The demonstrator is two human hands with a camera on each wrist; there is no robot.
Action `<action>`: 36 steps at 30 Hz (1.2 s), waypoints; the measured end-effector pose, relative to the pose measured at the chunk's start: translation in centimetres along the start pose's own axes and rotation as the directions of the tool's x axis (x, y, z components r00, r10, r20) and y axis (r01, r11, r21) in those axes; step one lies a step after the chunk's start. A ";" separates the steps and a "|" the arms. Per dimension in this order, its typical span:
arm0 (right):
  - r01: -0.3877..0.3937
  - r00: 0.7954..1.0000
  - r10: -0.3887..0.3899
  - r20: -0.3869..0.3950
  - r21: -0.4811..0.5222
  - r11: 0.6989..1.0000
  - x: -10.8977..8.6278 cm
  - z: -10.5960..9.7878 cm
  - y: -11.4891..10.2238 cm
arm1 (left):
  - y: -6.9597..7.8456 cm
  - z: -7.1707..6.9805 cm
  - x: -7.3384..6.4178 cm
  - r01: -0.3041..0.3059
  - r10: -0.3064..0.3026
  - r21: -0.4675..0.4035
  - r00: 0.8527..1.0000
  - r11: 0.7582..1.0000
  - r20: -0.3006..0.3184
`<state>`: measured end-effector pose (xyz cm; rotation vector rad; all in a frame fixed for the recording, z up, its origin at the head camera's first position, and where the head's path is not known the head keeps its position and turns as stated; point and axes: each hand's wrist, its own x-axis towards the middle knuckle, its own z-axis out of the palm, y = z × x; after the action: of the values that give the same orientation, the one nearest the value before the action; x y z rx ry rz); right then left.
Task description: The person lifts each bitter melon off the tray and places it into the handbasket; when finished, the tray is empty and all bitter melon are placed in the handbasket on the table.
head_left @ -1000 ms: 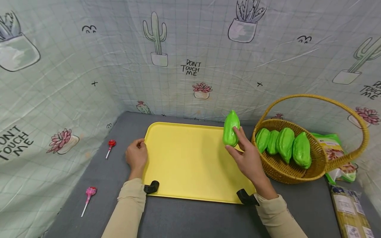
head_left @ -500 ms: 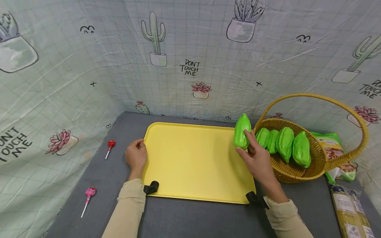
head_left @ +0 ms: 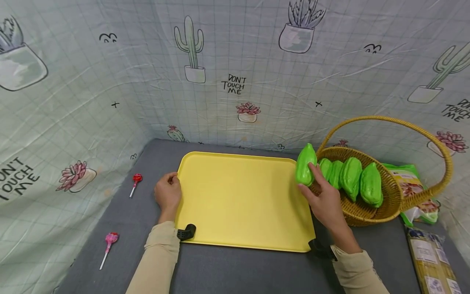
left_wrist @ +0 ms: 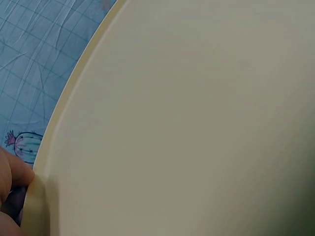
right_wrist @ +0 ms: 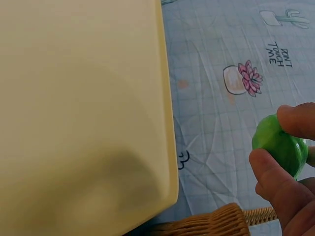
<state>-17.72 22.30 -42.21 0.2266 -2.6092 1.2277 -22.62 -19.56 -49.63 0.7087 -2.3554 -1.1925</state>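
My right hand [head_left: 328,200] holds a glossy green ridged fruit [head_left: 305,164], which looks like a starfruit, between thumb and fingers. It is upright with its pointed end up, over the right edge of the yellow tray [head_left: 238,196] and beside the wicker basket [head_left: 363,216]. The right wrist view shows the fruit [right_wrist: 278,142] end-on, pinched by the fingertips. Several more green ridged fruits [head_left: 351,175] lie in the basket. My left hand [head_left: 169,195] is curled at the tray's left edge, and its fingertips [left_wrist: 22,173] meet the rim in the left wrist view.
Two lollipops, one red [head_left: 137,178] and one pink [head_left: 111,239], lie on the grey table [head_left: 220,269] left of the tray. A green packet [head_left: 420,196] and a clear bag [head_left: 433,261] lie right of the basket. A tall handle [head_left: 389,118] arches over the basket.
My right hand has carried the green ridged fruit rightward from above the tray to the basket's left side, and slightly lower. The left hand has stayed at the tray's edge.
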 end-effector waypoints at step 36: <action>-0.051 0.999 0.051 -0.003 -0.018 0.999 -0.9 -2.4 1.6 | 0.2 -0.1 -0.1 -0.001 0.001 -0.012 1.000 1.000 0.004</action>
<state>-16.91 25.20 -42.21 0.1558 -2.6382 1.2188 -22.53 -19.46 -49.43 0.7019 -2.3495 -1.2083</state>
